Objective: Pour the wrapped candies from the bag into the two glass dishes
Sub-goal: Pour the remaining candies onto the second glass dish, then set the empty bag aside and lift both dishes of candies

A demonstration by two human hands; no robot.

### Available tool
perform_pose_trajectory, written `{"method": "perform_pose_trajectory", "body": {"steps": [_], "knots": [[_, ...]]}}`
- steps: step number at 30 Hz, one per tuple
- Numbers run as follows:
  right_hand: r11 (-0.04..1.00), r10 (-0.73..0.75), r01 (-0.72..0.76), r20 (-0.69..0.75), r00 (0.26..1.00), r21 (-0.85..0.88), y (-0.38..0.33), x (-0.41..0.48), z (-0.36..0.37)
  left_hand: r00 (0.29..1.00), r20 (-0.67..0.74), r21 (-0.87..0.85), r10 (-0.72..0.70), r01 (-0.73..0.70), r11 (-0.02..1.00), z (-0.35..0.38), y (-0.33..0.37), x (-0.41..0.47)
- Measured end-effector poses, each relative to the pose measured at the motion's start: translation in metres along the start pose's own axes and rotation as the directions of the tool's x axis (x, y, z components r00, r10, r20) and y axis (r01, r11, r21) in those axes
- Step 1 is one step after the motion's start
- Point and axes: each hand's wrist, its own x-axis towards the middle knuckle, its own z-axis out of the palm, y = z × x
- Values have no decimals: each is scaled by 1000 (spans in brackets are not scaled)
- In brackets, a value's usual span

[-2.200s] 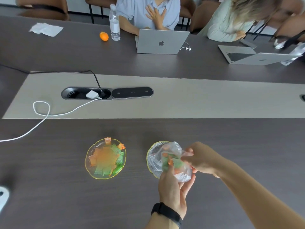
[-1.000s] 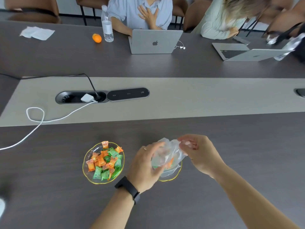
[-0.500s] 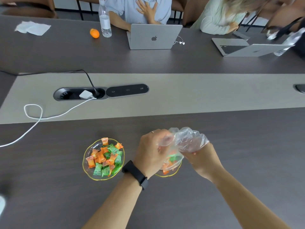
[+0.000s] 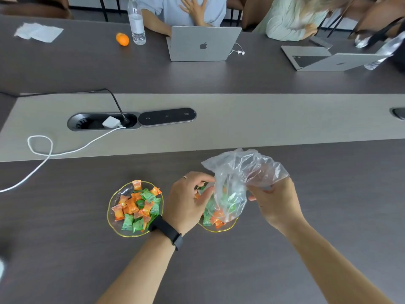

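A clear plastic bag (image 4: 243,172) hangs upside down over the right glass dish (image 4: 228,227), its mouth low in the dish. My right hand (image 4: 278,200) grips the bag's raised bottom end. My left hand (image 4: 188,200) pinches the bag's lower edge at the dish's left side. Orange and green wrapped candies (image 4: 215,217) lie in the right dish, partly seen through the plastic. The left glass dish (image 4: 115,205) with a yellow rim holds a heap of orange and green candies (image 4: 138,205). The far rim of the right dish is hidden by my left hand and the bag.
A white cable (image 4: 43,154) loops across the table at the left from a charger in the socket well (image 4: 103,121). Across the table stand two laptops (image 4: 203,43), a water bottle (image 4: 137,23) and an orange fruit (image 4: 122,39), with people seated behind them.
My right hand has lifted the bag's bottom end higher, tipping the bag upside down. More candies now lie in the right dish. The left dish is unchanged.
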Motion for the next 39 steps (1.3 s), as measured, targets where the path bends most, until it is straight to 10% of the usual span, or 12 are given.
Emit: {"method": "perform_pose_trajectory", "body": {"steps": [4, 13, 17, 23, 30, 39], "knots": [[992, -32, 29, 19, 999, 125, -15, -4, -2, 956, 289, 1, -53, 55, 998, -2, 8, 0], [998, 16, -29, 201, 979, 61, -25, 9, 18, 991, -61, -287, -116, 94, 953, -11, 24, 23], [997, -37, 52, 208, 977, -64, -34, 19, 38, 977, -2, -384, -213, 196, 902, -31, 21, 27], [996, -61, 29, 388, 920, 88, -57, 1, 79, 959, -82, -152, -270, 256, 955, -90, -8, -1], [975, 57, -139, 410, 910, 175, -70, -12, 125, 714, -535, -64, -450, 497, 865, -208, -77, -41], [950, 313, -313, 64, 948, -8, -9, -10, 115, 386, -649, 133, -656, 906, 401, -239, -158, -108]]}}
